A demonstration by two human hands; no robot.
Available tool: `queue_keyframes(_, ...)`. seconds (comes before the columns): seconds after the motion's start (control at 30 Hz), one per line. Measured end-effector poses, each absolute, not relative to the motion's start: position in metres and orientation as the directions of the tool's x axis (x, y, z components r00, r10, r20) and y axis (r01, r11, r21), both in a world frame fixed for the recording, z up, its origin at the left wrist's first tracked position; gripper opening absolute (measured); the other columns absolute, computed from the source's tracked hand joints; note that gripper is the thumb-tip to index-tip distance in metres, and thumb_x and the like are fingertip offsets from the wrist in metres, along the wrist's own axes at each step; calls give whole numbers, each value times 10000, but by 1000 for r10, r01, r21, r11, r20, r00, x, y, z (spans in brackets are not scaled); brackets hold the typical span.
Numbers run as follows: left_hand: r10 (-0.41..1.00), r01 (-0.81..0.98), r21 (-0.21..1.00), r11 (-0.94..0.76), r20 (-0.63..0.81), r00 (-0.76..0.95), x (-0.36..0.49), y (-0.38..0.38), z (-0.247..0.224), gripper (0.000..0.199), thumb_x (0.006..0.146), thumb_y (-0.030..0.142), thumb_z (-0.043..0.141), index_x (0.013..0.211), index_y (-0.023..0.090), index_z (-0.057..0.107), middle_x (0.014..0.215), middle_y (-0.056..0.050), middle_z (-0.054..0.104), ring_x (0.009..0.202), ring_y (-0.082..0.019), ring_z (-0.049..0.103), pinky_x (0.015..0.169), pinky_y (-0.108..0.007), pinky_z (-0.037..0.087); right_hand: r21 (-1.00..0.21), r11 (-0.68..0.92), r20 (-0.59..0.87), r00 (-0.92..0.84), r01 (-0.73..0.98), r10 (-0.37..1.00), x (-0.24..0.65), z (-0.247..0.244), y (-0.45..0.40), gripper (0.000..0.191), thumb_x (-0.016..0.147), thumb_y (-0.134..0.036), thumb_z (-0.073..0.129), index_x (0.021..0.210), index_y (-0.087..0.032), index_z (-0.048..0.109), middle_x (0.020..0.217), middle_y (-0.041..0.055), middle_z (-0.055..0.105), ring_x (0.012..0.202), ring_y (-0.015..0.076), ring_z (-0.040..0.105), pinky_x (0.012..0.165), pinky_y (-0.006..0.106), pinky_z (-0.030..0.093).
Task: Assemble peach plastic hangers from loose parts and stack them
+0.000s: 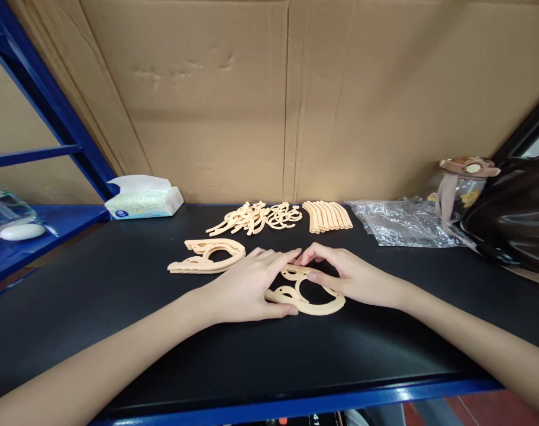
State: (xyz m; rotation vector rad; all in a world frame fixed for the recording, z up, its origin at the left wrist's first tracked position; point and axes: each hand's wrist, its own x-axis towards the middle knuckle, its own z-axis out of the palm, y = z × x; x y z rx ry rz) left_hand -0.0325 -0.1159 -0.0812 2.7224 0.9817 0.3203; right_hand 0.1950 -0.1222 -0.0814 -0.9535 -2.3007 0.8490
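A beige plastic folding clothes hanger, folded into a rounded loop, lies on the black tabletop between my hands. My left hand grips its left ends, thumb along the lower arm and fingers over the upper one. My right hand pinches the upper arm from the right side, thumb on the near face; part of the hanger is hidden under both hands. Just left of my left hand lies a stack of similar folded hangers, partly covered by that hand.
Behind my hands lie a pile of loose beige arms, small curved hook pieces and a row of curved arms. A tissue pack stands at the back left. Clear plastic bags and a bottle are at the right.
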Motion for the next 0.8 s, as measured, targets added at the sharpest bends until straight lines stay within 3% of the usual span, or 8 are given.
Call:
queue_keyframes(0.1, 647, 609, 232, -758, 155, 746, -32, -116, -78, 784, 736, 472, 662, 1392, 227, 309, 1116, -94, 584, 994, -276, 533, 839, -409, 443, -645, 548, 256, -524, 533, 812, 198, -84, -118, 220, 893, -382, 491, 1012, -202, 536, 1016, 49, 605, 926, 176, 552, 824, 341, 441)
queue_keyframes(0.17, 644, 615, 190, -765, 219, 733, -34, -115, -77, 780, 753, 465, 648, 1401, 222, 289, 1158, -103, 560, 1039, -274, 521, 887, -414, 431, -650, 492, 250, -449, 579, 858, 202, -87, -112, 271, 878, -420, 500, 1019, -194, 545, 954, 52, 617, 839, 174, 558, 748, 326, 451)
queue_keyframes(0.33, 623, 660, 76, -747, 425, 657, -40, -108, -72, 651, 820, 456, 588, 1355, 183, 338, 1315, -99, 470, 1202, -263, 433, 1016, -388, 356, -808, 333, 112, -428, 486, 897, 211, -87, -99, 295, 848, -455, 529, 782, -169, 558, 678, -10, 539, 630, 122, 507, 604, 259, 404)
queue_keyframes(0.53, 611, 665, 16, -747, 410, 677, -42, -104, -69, 654, 813, 517, 579, 1332, 184, 360, 1333, -101, 465, 1222, -268, 424, 1024, -401, 352, -945, 193, 45, -476, 266, 878, 208, -81, -103, 352, 849, -442, 548, 638, -170, 475, 581, -45, 441, 585, 94, 424, 614, 246, 332)
queue_keyframes(0.8, 608, 651, 21, -759, 383, 696, -42, -105, -68, 658, 799, 519, 598, 1324, 198, 367, 1313, -104, 480, 1218, -284, 427, 1013, -423, 357, -962, 144, 11, -495, 232, 869, 208, -83, -103, 346, 843, -459, 559, 672, -165, 493, 584, -45, 439, 585, 95, 407, 615, 253, 316)
